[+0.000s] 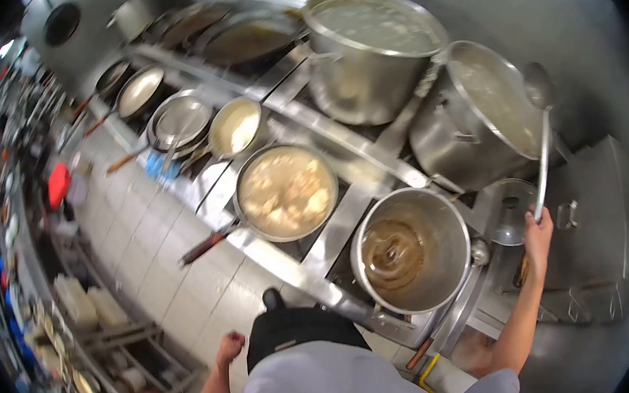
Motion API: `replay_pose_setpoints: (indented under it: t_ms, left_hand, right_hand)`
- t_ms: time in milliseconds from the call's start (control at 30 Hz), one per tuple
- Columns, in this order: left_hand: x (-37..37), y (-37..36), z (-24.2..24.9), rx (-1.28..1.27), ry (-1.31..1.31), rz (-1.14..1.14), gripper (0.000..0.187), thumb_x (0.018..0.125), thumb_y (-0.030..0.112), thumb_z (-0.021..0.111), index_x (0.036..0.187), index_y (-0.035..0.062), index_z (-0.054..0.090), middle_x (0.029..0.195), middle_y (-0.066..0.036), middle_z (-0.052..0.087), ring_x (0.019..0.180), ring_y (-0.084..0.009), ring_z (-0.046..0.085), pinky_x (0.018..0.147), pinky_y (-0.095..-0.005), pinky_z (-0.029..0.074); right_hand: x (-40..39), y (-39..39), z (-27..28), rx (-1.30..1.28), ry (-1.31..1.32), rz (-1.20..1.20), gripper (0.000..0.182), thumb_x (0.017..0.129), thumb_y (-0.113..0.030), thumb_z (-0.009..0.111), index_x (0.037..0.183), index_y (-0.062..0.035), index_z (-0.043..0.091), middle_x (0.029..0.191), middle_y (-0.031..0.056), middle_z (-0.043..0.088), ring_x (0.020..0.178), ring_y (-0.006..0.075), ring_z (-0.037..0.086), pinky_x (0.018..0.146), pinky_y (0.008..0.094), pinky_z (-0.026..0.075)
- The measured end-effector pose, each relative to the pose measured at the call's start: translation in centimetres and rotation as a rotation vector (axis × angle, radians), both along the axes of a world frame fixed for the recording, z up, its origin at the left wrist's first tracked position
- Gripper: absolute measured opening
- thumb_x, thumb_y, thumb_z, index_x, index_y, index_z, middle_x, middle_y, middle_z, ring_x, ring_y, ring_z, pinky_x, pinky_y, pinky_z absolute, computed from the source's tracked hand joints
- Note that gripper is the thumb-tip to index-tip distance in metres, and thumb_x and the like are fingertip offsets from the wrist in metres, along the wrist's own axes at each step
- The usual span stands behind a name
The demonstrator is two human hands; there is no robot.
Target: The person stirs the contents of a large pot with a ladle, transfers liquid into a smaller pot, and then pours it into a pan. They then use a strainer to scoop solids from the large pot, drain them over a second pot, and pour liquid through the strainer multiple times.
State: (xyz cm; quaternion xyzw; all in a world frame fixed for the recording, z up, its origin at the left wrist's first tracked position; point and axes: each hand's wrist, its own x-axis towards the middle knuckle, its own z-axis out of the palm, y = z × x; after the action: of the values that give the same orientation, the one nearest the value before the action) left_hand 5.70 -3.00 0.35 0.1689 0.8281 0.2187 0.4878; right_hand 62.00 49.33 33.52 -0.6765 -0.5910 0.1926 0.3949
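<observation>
My right hand (538, 234) is closed around the end of a long-handled metal ladle (544, 155). The ladle's bowl is raised at the right rim of a tall stockpot (442, 146) of cloudy liquid. Left of that hand stands a deep metal pot (452, 248) with a little brown liquid swirling at its bottom. My left hand (230, 346) hangs by my side in a loose fist, away from the stove. Nearest to it is the handle of a frying pan (239, 220), in which pale chunks sit in light broth.
Another big stockpot (353, 87) of cloudy liquid stands at the back. Along the stove's left are a saucepan (263, 133), a strainer (185, 122) and a wok (250, 40). A glass lid (509, 212) lies beside a lidded metal fryer (597, 222). Shelving (127, 332) lines the left aisle.
</observation>
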Motion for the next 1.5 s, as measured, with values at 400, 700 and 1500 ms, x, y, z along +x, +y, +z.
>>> replay_pose_setpoints:
  t_ms: [400,700,1500]
  left_hand:
    - [-5.2,-6.9,-2.6,-0.039,-0.175,0.094,0.011,0.084,0.01,0.058,0.085,0.0007,0.064,0.075,-0.006,0.063,0.068,-0.0146,0.058,0.057,-0.0286,0.046]
    - [-16.6,-14.2,-3.6,0.036,-0.157,0.311,0.008,0.079,0.009,0.059,0.082,0.0019,0.061,0.066,-0.003,0.056,0.055,-0.0107,0.05,0.049,-0.026,0.043]
    - [-15.5,-35.3,-15.4,0.652,-0.551,0.525,0.013,0.082,0.01,0.056,0.084,-0.0019,0.059,0.069,-0.006,0.058,0.059,-0.0158,0.054,0.052,-0.0289,0.045]
  right_hand:
    - [-21.3,-18.2,8.4,-0.015,1.013,0.513,0.05,0.087,-0.009,0.054,0.134,0.0028,0.038,0.078,0.0003,0.048,0.047,0.0057,0.047,0.035,0.0199,0.04]
    - [-37.2,-27.7,-4.5,-0.27,0.774,0.238,0.051,0.081,0.0,0.06,0.129,0.0001,0.043,0.076,0.0025,0.053,0.047,0.0092,0.05,0.038,0.0224,0.039]
    - [-46.5,-26.4,-20.1,-0.191,0.001,-0.202,0.055,0.082,-0.011,0.054,0.133,-0.0084,0.035,0.101,0.0263,0.064,0.095,0.0436,0.06,0.086,0.0476,0.044]
